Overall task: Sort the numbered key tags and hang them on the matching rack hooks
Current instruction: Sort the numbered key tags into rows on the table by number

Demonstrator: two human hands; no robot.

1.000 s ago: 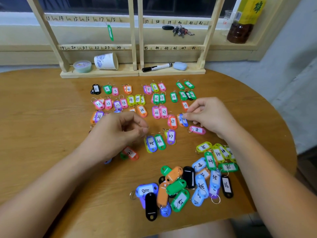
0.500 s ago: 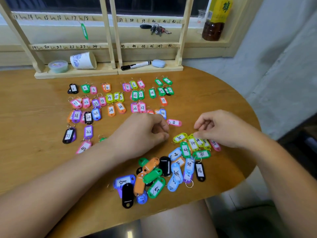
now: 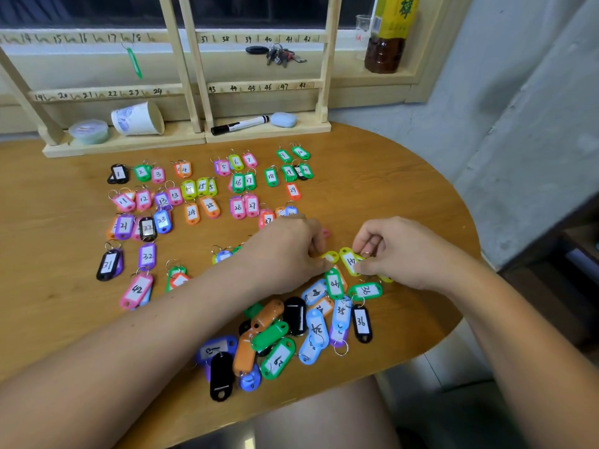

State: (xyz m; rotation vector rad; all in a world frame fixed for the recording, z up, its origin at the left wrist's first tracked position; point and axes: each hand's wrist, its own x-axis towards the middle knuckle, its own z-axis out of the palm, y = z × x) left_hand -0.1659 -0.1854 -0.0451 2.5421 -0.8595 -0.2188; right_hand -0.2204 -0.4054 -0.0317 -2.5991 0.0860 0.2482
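Pinches a yellow tag (image 3: pixel 349 261) in the right grip (image 3: pixel 400 254), at the table's (image 3: pixel 64 319) right of centre. Curls the left grip (image 3: pixel 288 247) just beside it, fingertips against a second yellow tag (image 3: pixel 330 256), hold there impossible to tell. Faces sorted rows (image 3: pixel 189 188) far left, loose pile (image 3: pixel 270 335) near, rack (image 3: pixel 97 94) at far edge.

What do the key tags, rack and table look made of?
Key tags: likely glossy plastic, bright moulded shells, paper labels. Rack: pale bare-looking wood, grain visible. Table: wood or wood-look laminate, smooth, streaked grain.
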